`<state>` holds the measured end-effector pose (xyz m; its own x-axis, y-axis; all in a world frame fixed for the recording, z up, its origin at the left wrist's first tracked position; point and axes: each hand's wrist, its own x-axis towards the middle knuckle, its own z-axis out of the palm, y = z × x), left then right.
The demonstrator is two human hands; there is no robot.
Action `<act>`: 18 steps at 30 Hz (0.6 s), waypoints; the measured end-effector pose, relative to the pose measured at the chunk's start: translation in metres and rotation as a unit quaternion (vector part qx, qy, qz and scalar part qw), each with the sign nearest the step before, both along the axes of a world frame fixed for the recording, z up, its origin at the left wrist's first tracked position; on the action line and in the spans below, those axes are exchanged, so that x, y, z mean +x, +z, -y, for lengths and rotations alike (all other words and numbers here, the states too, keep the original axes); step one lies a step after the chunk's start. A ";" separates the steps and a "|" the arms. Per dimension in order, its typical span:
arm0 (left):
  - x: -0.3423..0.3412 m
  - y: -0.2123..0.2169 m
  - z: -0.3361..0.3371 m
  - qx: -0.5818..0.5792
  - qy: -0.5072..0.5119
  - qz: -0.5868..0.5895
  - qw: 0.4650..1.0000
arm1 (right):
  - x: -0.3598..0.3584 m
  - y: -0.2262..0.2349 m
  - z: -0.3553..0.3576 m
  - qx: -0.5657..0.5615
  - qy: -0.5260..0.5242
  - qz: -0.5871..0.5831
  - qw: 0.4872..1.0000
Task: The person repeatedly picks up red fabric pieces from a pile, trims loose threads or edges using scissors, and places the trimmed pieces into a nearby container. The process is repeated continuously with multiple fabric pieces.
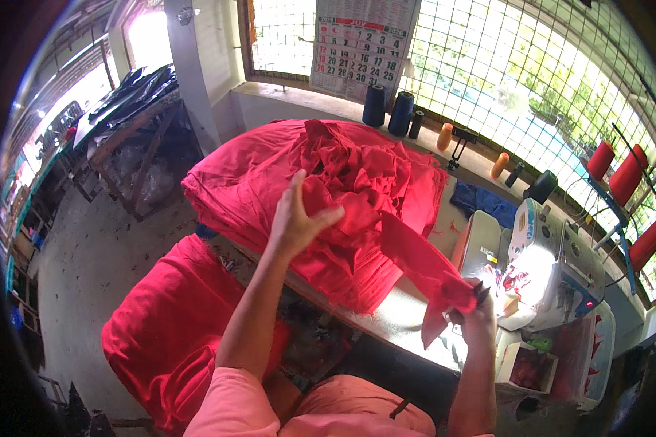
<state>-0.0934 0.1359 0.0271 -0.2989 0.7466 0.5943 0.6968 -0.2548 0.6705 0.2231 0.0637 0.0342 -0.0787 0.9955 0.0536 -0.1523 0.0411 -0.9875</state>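
We note a long red fabric piece (408, 251) stretched between the two hands, its long axis running from the left hand down and across toward the right hand, the lower end pointing at the sewing machine (554, 269). The left hand (299, 218) is raised over the heap of red fabric (321, 182) on the bench (393, 313); its fingers are partly curled, thumb spread, and they pinch the upper end of the piece where it meets the heap. The right hand (474, 309) is closed tight around the bunched lower end of the piece, with a loose tail of cloth hanging below the fist; a dark object shows at the knuckles, and we cannot tell what it is. The left forearm rises steeply from the lower edge, elbow bent, wrist turned inward. The right forearm comes up nearly vertical, close beside the machine. Just right of the right hand stands the white sewing machine under its own lamp, with red scraps at the needle area. Beyond the left hand, along the window sill, stand dark thread cones (388, 109) and orange spools (444, 136). Below the left arm a further mound of red cloth (168, 328) lies lower than the bench.
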 end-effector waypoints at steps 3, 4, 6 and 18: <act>-0.004 -0.005 0.003 -0.068 -0.042 -0.082 0.993 | -0.008 -0.013 0.005 -0.022 0.003 -0.014 1.000; -0.014 -0.001 -0.006 -0.046 -0.086 -0.053 0.994 | -0.012 -0.012 0.005 -0.015 0.003 -0.019 1.000; -0.007 0.031 -0.021 0.005 -0.135 0.072 0.988 | -0.005 -0.002 0.007 0.026 -0.049 -0.032 0.998; -0.027 0.037 -0.071 -0.023 -0.170 0.450 0.876 | 0.039 -0.030 0.053 -0.020 -0.110 0.043 0.993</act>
<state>-0.1202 0.2073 0.0644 -0.3858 0.9010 0.1985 -0.2308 -0.3026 0.9247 0.2625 0.0106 0.0038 0.1391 0.9902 0.0161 -0.0592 0.0245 -0.9979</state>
